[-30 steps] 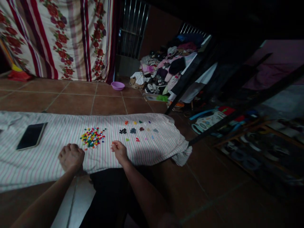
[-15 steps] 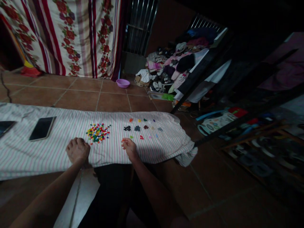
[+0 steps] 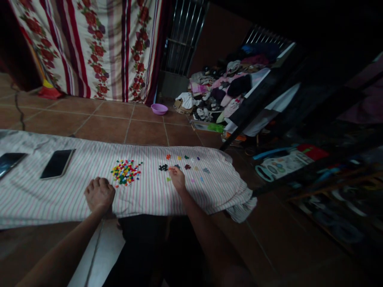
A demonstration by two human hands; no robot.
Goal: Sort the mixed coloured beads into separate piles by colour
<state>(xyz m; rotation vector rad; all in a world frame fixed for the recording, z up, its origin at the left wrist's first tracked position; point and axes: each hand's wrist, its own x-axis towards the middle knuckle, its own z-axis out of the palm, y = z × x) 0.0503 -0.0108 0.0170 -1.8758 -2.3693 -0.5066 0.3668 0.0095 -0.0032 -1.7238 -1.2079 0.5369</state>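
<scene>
My right hand [image 3: 178, 178] is closed in a pinch on a small orange piece [image 3: 170, 169], above the rows of little sorted heaps. Just left of its fingertips lies a heap of black pieces [image 3: 163, 168]; the grey pieces [image 3: 177, 166] are partly hidden behind the hand. Brown pieces [image 3: 187, 167] and orange pieces [image 3: 168, 157] lie close by. My left hand [image 3: 99, 194] rests palm down on the striped cloth [image 3: 74, 199], fingers slightly bent and holding nothing I can see. Beyond it spreads a mixed pile of small coloured pieces [image 3: 126, 172].
Two phones lie on the cloth at left, one of them a dark-screened phone [image 3: 57, 164]. On the tiled floor beyond stand a purple basin [image 3: 159, 109] and a heap of clothes [image 3: 221, 89]. A dark post [image 3: 242, 131] rises past the cloth's right end.
My right hand has moved forward and right, from near the mixed pile to the sorted heaps, with the orange piece in its fingertips. My left hand stays in place. The view has shifted slightly.
</scene>
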